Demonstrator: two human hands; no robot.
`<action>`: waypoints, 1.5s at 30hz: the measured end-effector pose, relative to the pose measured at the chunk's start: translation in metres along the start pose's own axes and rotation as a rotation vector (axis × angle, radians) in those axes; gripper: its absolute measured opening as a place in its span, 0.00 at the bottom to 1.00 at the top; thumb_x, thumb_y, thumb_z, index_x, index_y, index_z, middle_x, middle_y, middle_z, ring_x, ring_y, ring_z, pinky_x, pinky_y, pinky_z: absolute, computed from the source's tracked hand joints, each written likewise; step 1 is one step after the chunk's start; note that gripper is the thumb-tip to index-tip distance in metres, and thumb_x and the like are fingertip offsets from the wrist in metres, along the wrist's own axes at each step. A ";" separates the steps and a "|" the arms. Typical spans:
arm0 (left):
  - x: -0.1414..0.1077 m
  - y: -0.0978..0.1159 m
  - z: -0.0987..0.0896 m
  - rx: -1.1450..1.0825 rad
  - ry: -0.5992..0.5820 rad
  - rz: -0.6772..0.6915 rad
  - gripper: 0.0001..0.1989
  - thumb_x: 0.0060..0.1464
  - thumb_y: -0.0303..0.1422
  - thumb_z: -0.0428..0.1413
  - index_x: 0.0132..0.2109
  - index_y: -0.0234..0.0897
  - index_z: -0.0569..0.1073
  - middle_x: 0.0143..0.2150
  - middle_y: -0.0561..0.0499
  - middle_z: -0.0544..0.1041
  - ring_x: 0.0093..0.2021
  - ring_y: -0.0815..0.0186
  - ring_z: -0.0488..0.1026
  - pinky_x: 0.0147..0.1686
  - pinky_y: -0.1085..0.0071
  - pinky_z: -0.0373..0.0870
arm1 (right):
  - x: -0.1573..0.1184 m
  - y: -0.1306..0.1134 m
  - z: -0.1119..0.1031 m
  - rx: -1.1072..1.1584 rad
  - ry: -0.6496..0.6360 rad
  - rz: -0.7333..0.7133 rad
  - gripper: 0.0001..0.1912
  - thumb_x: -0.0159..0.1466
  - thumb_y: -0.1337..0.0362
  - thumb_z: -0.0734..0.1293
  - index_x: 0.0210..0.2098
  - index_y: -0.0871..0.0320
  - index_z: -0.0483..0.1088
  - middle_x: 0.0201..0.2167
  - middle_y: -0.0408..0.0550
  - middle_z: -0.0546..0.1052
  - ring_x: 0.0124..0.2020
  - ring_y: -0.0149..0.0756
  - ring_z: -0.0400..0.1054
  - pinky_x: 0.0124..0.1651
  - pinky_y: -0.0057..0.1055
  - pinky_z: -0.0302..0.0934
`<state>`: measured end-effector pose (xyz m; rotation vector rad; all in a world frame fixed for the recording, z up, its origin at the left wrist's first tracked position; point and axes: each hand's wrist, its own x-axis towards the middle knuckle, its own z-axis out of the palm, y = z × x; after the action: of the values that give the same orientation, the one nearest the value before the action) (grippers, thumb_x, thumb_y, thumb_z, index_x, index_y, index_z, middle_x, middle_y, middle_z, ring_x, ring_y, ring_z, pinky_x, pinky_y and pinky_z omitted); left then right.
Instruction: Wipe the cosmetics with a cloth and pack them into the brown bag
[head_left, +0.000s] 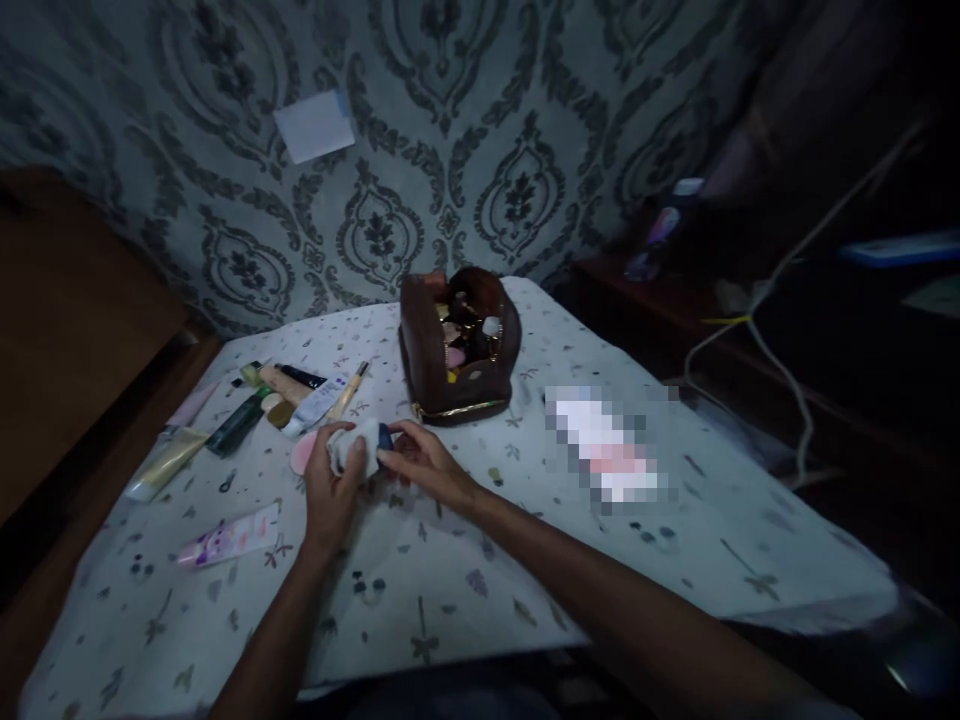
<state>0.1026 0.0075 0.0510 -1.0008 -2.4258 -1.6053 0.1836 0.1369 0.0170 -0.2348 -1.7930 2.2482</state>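
A small white item with a dark blue end (364, 447) is between my two hands, low over the cloth-covered table. My left hand (334, 485) is closed around its white part. At the blue end, the fingers of my right hand (431, 465) are pinched on it. Just behind my hands stands an open brown bag (459, 350) with small items inside. A round pink item (302, 453) lies beside my left hand, partly hidden by it. Several tubes and bottles, among them a dark green bottle (238, 422) and a white tube (315, 405), lie to the left.
A purple and white tube (229, 537) lies at the front left of the table (465, 600). On the right is a blurred-out flat item (606, 450). A bottle (661, 230) stands on a brown surface at the back right, near a white cable (776, 370). A patterned wall rises behind.
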 end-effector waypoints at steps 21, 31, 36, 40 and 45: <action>0.001 0.001 0.006 -0.155 0.040 -0.087 0.19 0.54 0.48 0.55 0.41 0.36 0.72 0.35 0.52 0.73 0.34 0.65 0.71 0.35 0.71 0.70 | 0.003 0.002 0.000 0.136 0.024 0.025 0.32 0.53 0.43 0.71 0.46 0.58 0.65 0.32 0.42 0.69 0.25 0.28 0.68 0.22 0.23 0.57; 0.004 -0.007 0.008 -0.375 -0.059 -0.330 0.19 0.55 0.49 0.54 0.41 0.37 0.70 0.27 0.56 0.69 0.22 0.70 0.64 0.20 0.75 0.63 | 0.002 -0.001 -0.004 -0.182 0.042 -0.293 0.28 0.50 0.63 0.75 0.50 0.54 0.69 0.46 0.48 0.71 0.43 0.36 0.67 0.43 0.32 0.64; 0.004 0.001 0.005 -0.260 0.017 -0.131 0.18 0.56 0.47 0.54 0.40 0.36 0.72 0.31 0.52 0.72 0.30 0.67 0.69 0.32 0.73 0.69 | 0.005 0.004 -0.002 -0.030 0.055 -0.059 0.30 0.54 0.50 0.72 0.52 0.57 0.65 0.39 0.47 0.71 0.32 0.33 0.69 0.30 0.29 0.64; 0.004 0.000 0.006 -0.292 -0.014 -0.164 0.18 0.55 0.48 0.55 0.41 0.37 0.72 0.32 0.52 0.72 0.29 0.68 0.69 0.27 0.75 0.67 | 0.003 0.001 -0.004 -0.122 0.066 -0.131 0.27 0.53 0.52 0.73 0.47 0.59 0.67 0.38 0.47 0.72 0.31 0.33 0.69 0.33 0.31 0.65; 0.004 -0.007 0.010 -0.497 -0.051 -0.409 0.20 0.53 0.50 0.56 0.42 0.38 0.69 0.25 0.57 0.66 0.20 0.72 0.63 0.15 0.78 0.58 | 0.000 -0.001 -0.004 -0.315 0.081 -0.376 0.27 0.53 0.62 0.74 0.52 0.54 0.68 0.48 0.50 0.71 0.43 0.38 0.68 0.42 0.35 0.67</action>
<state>0.0987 0.0162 0.0428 -0.6055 -2.4319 -2.4284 0.1852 0.1407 0.0175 -0.0388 -1.9517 1.6783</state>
